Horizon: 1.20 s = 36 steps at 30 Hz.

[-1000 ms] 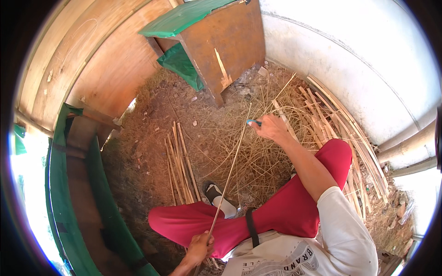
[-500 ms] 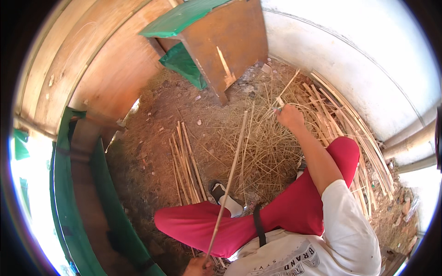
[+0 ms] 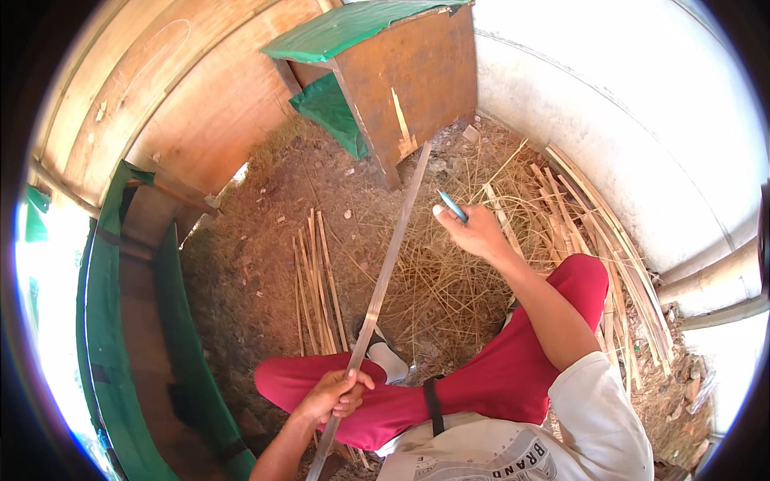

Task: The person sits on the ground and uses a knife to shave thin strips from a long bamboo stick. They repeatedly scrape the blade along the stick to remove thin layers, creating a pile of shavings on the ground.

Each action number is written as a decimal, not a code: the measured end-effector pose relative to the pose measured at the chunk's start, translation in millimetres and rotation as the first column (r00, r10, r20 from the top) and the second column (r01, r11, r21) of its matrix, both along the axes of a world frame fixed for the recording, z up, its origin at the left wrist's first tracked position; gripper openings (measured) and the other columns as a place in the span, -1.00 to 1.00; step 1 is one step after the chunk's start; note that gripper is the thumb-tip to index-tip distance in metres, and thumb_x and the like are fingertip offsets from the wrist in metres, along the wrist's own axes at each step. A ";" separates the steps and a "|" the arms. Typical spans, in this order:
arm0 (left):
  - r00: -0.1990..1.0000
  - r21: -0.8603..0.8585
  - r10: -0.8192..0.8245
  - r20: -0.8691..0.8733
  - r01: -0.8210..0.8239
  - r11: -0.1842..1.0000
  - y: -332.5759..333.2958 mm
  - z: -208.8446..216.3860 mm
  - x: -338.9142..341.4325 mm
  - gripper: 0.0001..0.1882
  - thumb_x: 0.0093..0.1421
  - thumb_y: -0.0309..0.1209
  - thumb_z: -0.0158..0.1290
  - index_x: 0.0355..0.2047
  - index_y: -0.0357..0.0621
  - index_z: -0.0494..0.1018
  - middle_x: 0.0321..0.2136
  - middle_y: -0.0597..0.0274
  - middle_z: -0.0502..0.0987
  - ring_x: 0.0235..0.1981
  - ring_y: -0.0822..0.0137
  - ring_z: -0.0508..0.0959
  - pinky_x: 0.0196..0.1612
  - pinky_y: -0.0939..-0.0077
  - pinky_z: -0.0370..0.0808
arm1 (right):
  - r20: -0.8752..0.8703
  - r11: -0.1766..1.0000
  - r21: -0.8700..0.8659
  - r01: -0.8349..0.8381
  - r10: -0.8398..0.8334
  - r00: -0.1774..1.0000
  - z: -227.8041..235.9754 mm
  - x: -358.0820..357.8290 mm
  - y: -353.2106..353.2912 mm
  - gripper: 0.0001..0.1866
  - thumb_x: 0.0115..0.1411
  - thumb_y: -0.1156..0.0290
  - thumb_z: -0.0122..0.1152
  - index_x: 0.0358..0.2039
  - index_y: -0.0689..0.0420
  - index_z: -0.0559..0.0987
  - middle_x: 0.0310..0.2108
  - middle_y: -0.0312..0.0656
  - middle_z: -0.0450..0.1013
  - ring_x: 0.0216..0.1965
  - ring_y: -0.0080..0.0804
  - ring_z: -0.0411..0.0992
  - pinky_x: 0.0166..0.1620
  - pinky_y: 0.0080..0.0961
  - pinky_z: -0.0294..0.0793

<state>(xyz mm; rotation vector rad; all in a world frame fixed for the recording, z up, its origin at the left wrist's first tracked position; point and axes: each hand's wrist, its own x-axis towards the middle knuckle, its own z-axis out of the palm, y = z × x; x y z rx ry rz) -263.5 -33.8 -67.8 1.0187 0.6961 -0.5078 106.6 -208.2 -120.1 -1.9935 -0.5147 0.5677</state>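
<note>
Remotely I see the left hand point(image 3: 335, 395) clamped around a long, flat, brown wooden strip point(image 3: 395, 248) passing left of the right hand point(image 3: 481, 232), which grips a slim blue tool point(image 3: 454, 207).

Dark printed capitals point(image 3: 520, 465) on white shirt point(image 3: 597, 401), slanting, partly cut off by lower edge.

**Seen From the Head**

A fisheye camera, the left of a head-worn pair, looks down and forward past the shirt point(image 3: 497, 445) and red trousers point(image 3: 489, 394), close at the lower edge, taking in the left hand point(image 3: 330, 396) and right hand point(image 3: 479, 232), the floor point(image 3: 261, 260) and, farther off at top, a green-topped cabinet point(image 3: 417, 72).
</note>
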 end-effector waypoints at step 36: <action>0.945 0.970 -0.300 0.132 -0.186 -0.158 -50.6 -3.1 44.9 -0.63 0.14 -0.40 0.26 -0.07 -0.23 0.45 -0.28 -0.09 0.53 -0.32 -0.18 0.58 -0.32 0.08 0.52 | -0.623 0.752 0.506 0.423 -0.021 0.782 16.4 -16.3 14.6 -0.70 0.21 0.22 0.38 -0.38 0.16 0.49 -0.45 -0.12 0.56 -0.77 -0.70 0.12 -0.69 -0.66 0.06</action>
